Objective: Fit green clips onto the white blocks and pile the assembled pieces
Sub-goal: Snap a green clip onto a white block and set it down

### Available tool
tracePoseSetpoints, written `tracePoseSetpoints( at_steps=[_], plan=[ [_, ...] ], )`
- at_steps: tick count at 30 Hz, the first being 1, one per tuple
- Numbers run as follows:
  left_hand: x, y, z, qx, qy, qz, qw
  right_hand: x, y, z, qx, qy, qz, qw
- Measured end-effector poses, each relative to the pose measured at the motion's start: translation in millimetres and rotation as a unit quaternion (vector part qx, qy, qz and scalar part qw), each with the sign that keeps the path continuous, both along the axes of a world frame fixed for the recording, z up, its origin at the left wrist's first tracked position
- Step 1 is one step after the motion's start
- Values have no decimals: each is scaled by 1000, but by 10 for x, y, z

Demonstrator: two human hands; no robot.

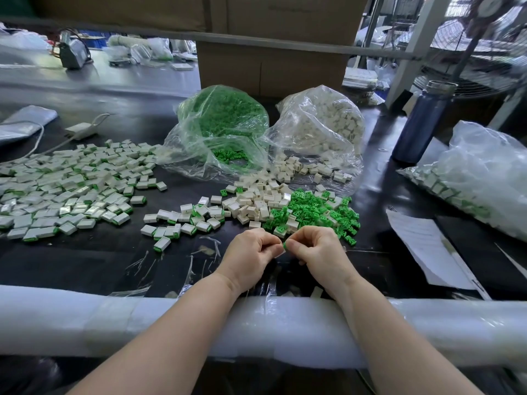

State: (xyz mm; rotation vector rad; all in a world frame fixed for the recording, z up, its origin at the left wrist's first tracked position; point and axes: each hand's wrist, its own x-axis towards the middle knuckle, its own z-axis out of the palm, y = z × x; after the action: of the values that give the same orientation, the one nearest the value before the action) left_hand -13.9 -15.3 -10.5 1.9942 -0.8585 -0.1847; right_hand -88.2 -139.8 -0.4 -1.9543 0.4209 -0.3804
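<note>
My left hand [251, 256] and my right hand [316, 249] meet near the table's front edge, fingers curled toward each other. The right hand pinches a green clip [284, 245]; the left hand's fingertips close on a white block [279, 252] that is mostly hidden. Just beyond my hands lie loose green clips [316, 209] and loose white blocks [256, 201]. A broad pile of assembled pieces [68, 192] spreads over the left of the black table [99, 263], with a few more [176, 226] nearer the middle.
A clear bag of green clips [222, 129] and a clear bag of white blocks [322, 124] stand behind the heaps. A bag of assembled pieces [470, 178] lies right, by a blue bottle [419, 126] and papers [422, 249]. White foam padding [114, 320] lines the front edge.
</note>
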Motion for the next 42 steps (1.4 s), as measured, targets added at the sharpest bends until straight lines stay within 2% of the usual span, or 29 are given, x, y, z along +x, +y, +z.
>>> tracePoseSetpoints(
  at_steps=[3, 9, 14, 20, 24, 33, 42],
  plan=[
    [-5, 0, 11, 7, -13, -3, 1000, 2, -5, 0, -2, 2, 2, 1000],
    [-5, 2, 22, -13, 23, 8, 1000, 0, 3, 3, 17, 0, 3, 1000],
    [-15, 4, 23, 22, -25, -13, 999, -6, 16, 7, -11, 15, 23, 1000],
    [-35, -13, 80, -61, 71, 10, 996, 4, 23, 7, 90, -65, -4, 994],
    [-36, -9, 102, -94, 124, 13, 988, 5, 15, 3, 117, -83, 8, 990],
    [-32, -6, 88, -86, 127, 13, 988, -21, 12, 4, 143, -101, 43, 984],
    [-27, 9, 107, -93, 137, 21, 986, -26, 18, 9, 102, -106, 54, 988]
  ],
)
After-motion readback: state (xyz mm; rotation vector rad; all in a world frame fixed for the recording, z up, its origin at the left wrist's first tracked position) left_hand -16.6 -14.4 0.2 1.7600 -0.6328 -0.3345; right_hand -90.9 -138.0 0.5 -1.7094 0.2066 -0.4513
